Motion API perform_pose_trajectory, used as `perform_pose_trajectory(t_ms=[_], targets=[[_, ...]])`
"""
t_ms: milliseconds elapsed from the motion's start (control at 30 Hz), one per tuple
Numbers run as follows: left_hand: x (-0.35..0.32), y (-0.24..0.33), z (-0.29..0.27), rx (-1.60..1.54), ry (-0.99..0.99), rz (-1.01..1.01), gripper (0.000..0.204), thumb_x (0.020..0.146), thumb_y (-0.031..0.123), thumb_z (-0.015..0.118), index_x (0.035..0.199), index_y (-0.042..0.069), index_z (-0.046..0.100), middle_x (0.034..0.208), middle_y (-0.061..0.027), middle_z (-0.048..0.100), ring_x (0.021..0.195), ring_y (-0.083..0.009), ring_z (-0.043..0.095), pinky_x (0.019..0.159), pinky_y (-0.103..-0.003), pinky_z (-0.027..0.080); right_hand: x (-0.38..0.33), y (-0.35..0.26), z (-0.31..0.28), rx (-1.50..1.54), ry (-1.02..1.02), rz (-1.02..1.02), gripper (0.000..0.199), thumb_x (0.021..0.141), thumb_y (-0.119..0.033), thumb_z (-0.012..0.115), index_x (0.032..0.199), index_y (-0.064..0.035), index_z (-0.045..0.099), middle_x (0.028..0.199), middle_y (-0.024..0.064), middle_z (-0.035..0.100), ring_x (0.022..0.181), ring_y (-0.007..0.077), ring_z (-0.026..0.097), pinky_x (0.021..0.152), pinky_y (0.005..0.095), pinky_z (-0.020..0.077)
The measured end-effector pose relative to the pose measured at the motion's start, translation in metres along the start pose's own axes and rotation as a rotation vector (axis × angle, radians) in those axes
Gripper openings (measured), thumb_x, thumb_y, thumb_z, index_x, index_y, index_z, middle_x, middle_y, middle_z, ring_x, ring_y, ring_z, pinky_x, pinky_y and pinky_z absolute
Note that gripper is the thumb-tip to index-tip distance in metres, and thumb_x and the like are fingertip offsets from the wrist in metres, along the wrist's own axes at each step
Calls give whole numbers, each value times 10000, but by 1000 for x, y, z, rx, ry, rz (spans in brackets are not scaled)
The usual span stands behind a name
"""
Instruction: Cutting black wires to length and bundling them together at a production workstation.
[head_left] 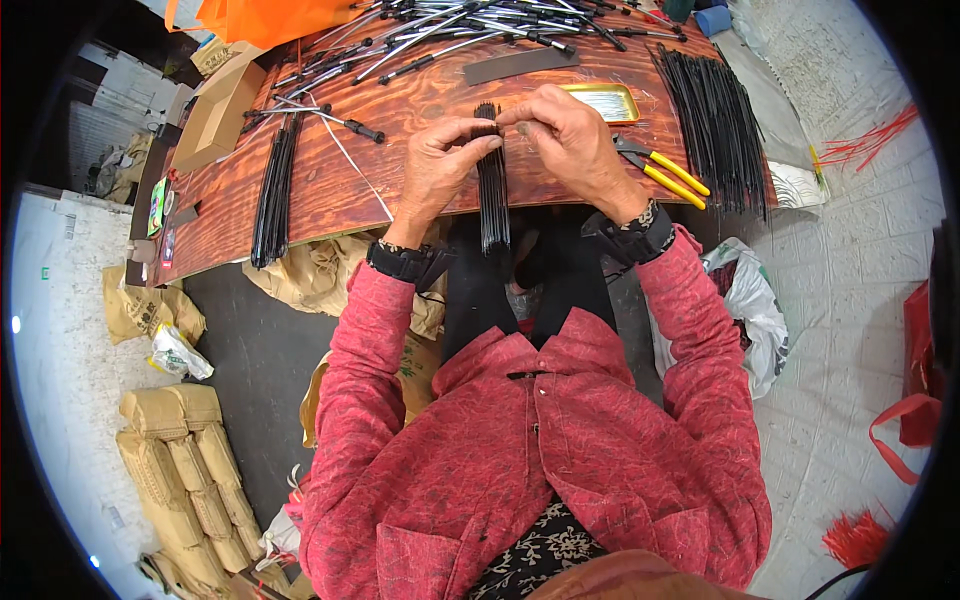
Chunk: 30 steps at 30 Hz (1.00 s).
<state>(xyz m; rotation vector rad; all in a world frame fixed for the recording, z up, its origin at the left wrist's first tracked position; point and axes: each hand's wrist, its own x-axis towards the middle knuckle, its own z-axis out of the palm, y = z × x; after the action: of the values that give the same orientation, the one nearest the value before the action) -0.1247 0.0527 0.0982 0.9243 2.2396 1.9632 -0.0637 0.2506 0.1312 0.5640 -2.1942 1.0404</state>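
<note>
A narrow bundle of thin black rods lies at the table's front edge, its near end sticking out over my lap. My left hand comes to it from the left, thumb and forefinger closed together over its upper part. From the right, my right hand meets it with bent fingers pinched close to the left fingertips. Whatever is between the fingertips is too small to make out. Right of my right hand are yellow-handled pliers and a yellow-rimmed tray of thin pale pieces.
More black rods lie in a bundle at left and a large pile at right. Silver-and-black rods spread across the back beside a dark flat strip. An open cardboard box and orange bag stand at far left.
</note>
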Motion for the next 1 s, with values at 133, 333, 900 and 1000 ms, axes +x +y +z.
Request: perform_pose_trajectory(t_ms=[133,333,900,1000], targets=[[0,-2,-3,10,-39,-13,194,856,16,730,1049,-6,729,944,-26,718,835,-83,649,741,-215,520,5,-7,-3,-154,21,-131,159,823,9,618,961,-47,673,826,105,594,806,306,609,691,381,481],[-1,3,-1,-24,-41,-10,181,855,7,725,1035,-8,733,950,-30,721,846,-81,650,743,-216,520,-3,-7,7,-104,62,-91,120,827,-13,633,942,-30,660,846,109,598,805,308,613,691,385,487],[0,5,4,-21,-17,33,194,831,47,749,1018,-2,746,902,-44,716,811,-90,642,704,-230,500,3,1,5,152,-47,8,177,853,21,594,992,-42,686,838,77,583,760,217,592,688,315,474],[0,4,4,-32,-26,11,198,833,44,745,1026,1,745,921,-44,717,824,-93,645,719,-232,503,0,1,4,169,-46,25,218,857,41,564,1005,-51,696,847,75,586,776,216,590,707,314,475]])
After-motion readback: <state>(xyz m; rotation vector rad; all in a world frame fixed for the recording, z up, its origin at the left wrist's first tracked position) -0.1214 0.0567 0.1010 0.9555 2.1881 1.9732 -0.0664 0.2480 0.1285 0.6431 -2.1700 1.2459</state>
